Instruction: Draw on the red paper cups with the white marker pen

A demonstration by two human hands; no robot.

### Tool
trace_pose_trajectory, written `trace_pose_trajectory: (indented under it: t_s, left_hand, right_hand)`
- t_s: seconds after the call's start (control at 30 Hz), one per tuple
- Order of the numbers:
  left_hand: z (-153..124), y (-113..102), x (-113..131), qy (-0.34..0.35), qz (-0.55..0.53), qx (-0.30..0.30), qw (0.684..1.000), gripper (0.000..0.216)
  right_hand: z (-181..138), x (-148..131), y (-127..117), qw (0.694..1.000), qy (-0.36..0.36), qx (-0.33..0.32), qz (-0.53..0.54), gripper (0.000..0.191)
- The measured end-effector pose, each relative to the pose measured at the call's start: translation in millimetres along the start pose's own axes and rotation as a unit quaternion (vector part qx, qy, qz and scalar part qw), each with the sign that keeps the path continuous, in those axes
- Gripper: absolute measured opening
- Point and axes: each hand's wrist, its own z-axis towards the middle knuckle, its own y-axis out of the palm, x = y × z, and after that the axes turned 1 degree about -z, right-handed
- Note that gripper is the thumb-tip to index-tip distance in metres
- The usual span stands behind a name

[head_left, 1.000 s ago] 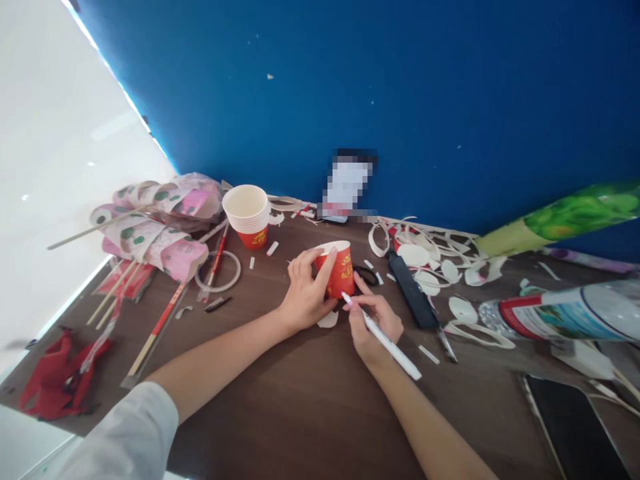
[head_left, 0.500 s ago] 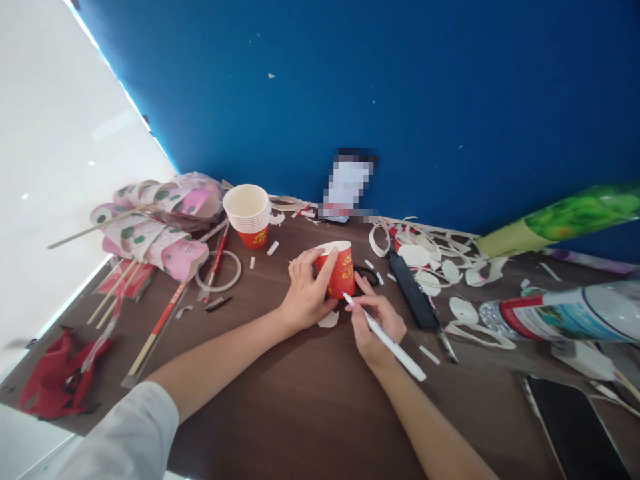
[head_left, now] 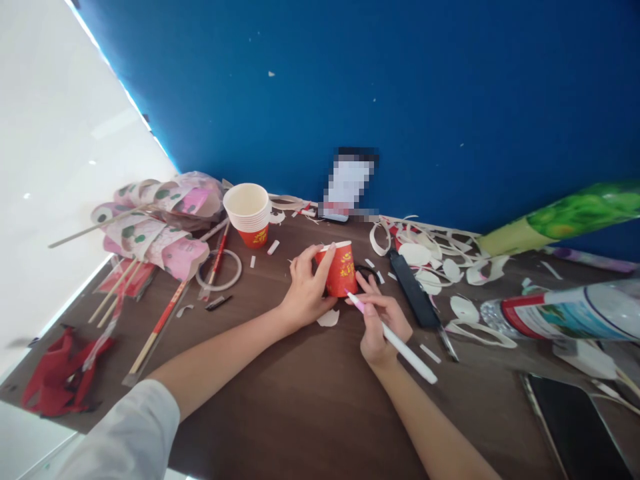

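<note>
A red paper cup (head_left: 341, 272) with yellow print stands on the brown table (head_left: 280, 407), its white rim upward. My left hand (head_left: 307, 287) is closed around the cup's left side, thumb near the rim. Between the fingers of my right hand (head_left: 384, 327) is a white marker pen (head_left: 407, 353) with a pinkish-purple tip end. The tip is at the lower edge of the cup; whether it touches is too fine to tell. A cut white paper piece (head_left: 329, 318) lies just below the cup. Behind my right fingers shows a black loop (head_left: 367, 273), perhaps a scissors handle.
Stacked paper cups (head_left: 247, 210) stand behind on the left, near pink paper crafts (head_left: 155, 237) with sticks. A propped phone (head_left: 347, 183) leans on the blue wall. Rightward lie a black cutter-like tool (head_left: 414, 290), paper scraps (head_left: 415, 255), a plastic bottle (head_left: 565, 312) and another phone (head_left: 570, 427).
My right hand has shifted slightly right with the marker, and its grip has moved back, baring more of the tip end. The cup has turned a little in my left hand.
</note>
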Motion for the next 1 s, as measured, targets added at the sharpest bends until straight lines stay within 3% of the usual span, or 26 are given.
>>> trace_pose_trajectory:
  t_s: [0.23,0.43,0.57,1.0]
  left_hand:
    - [-0.4,2.5,-1.6,-0.003,-0.005,0.011,1.0,0.106]
    - [-2.0,3.3,-1.5,-0.021,0.003,0.033,0.999,0.101]
    - [-1.8,2.6,-1.3,-0.018,0.001,0.043,0.999,0.102]
    - [-0.3,0.4,0.9,0.01,0.043,0.051,0.998,0.098]
  right_hand:
    - [1.9,4.9,-1.5,0.998,-0.051,0.032,-0.024,0.027]
    - [4.3,0.9,-2.6,0.997,-0.043,0.004,-0.058,0.005]
    - [3.8,-2.4,-1.2,0.995,-0.054,-0.017,-0.085,0.017]
    - [2.5,-7.2,1.3,0.995,0.043,-0.017,-0.093,0.009]
